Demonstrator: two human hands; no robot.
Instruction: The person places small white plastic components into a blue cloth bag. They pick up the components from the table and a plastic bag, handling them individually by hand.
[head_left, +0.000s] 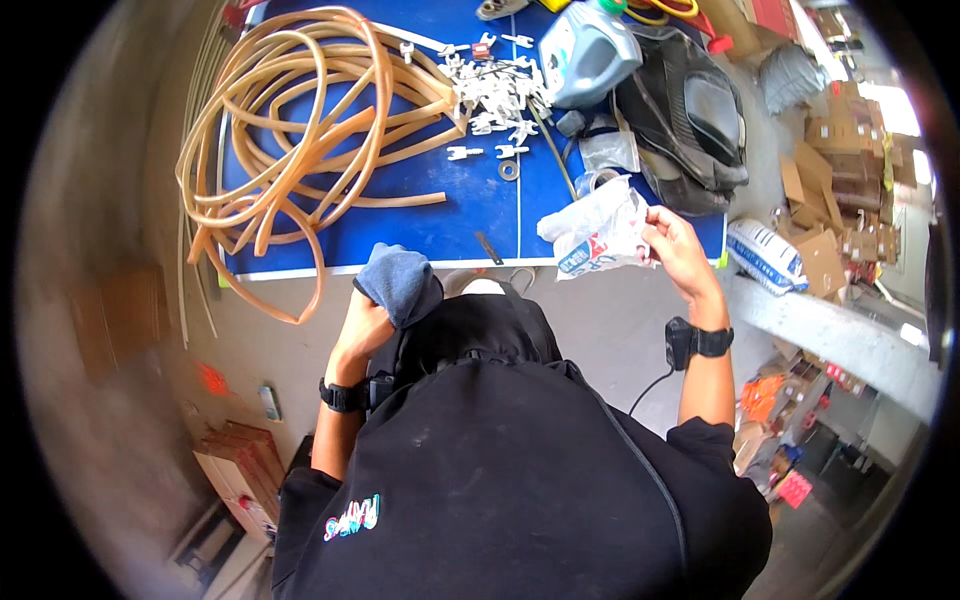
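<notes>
A blue-grey cloth (401, 281) is bunched in my left hand (365, 322), held just off the near edge of the blue table (465, 225). The cloth covers most of those fingers. At the table's right side, my right hand (679, 244) pinches the edge of a crumpled clear plastic bag (596, 225) that bears printing. Partly behind the bag sits a roll of tape (596, 180). Between my hands a small dark flat strip (489, 247) lies near the table edge. Farther back are a metal washer (508, 170) and a heap of white plastic fork-shaped fittings (499, 94).
Coiled tan tubing (315, 135) spreads over the table's left side and hangs past its front edge. A grey jug (589, 56) with a green cap stands back right, beside a black backpack (686, 120). Cardboard boxes (847, 135) and a printed sack (765, 255) lie to the right.
</notes>
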